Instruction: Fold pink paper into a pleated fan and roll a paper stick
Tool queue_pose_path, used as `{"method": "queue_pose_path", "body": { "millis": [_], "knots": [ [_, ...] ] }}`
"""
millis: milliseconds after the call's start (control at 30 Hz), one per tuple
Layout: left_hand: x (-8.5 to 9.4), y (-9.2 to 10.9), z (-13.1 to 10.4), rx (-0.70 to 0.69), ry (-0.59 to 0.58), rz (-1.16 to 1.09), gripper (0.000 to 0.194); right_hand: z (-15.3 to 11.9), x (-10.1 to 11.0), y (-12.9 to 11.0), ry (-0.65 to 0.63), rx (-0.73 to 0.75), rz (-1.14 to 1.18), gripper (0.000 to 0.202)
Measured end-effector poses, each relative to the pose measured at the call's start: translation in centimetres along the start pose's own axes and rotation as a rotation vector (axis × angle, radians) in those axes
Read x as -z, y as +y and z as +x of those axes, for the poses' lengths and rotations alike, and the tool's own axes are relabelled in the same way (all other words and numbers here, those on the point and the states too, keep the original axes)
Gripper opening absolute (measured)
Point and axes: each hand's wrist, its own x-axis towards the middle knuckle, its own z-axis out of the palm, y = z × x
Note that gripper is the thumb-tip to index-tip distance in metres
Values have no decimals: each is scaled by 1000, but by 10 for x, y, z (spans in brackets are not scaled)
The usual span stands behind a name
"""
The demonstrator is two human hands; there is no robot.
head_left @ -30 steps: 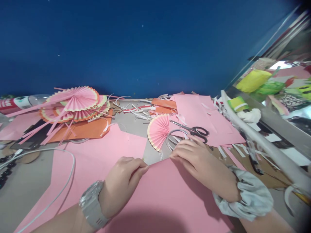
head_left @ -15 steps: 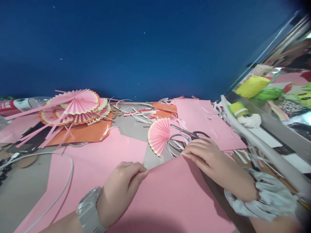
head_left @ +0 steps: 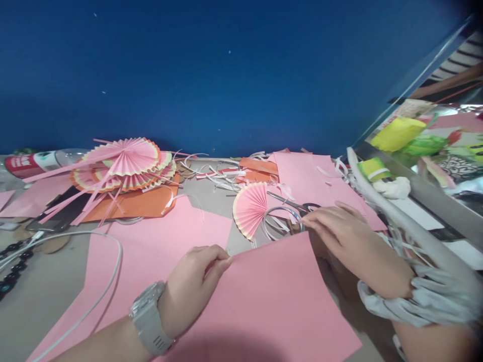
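My left hand [head_left: 194,286], a grey watch on its wrist, pinches the far edge of a pink sheet of paper [head_left: 264,296] between thumb and fingers. My right hand [head_left: 343,241], with a pale scrunchie at the wrist, is just beyond the sheet's far right corner, its fingers loosely bent and off the paper. Those fingertips are close to a roll of clear tape [head_left: 265,232] and partly cover the handles of the scissors [head_left: 283,199]. A small pleated pink fan [head_left: 249,208] lies left of the roll. Another large pink sheet [head_left: 151,261] spreads under my left forearm.
Finished pleated rosettes [head_left: 130,161] are piled on orange paper [head_left: 132,204] at the left, by a bottle [head_left: 35,163]. A white cable [head_left: 119,251] crosses the left side. Paper strips [head_left: 219,173] and pink sheets [head_left: 305,171] lie along the blue wall [head_left: 226,75].
My right hand has let go of the pink sheet's edge and moved right and away from me, toward the scissors' handles. My left hand keeps its pinch.
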Motion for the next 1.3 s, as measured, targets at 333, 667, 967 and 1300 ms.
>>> {"method": "queue_pose_path", "body": {
  "millis": [333, 667, 967, 1300],
  "knots": [
    [-1, 2, 1, -114, 13, 67, 20, 0, -23, -67, 57, 222, -18, 18],
    [-1, 6, -1, -280, 78, 322, 20, -5, -46, -89, 24, 413, 56, 26],
    [3, -3, 4, -172, 109, 199, 20, -3, -25, -59, 49, 278, -28, 25],
    [3, -6, 2, -140, 276, 13, 19, -4, -10, -42, 79, 213, 3, 23]
  ]
}}
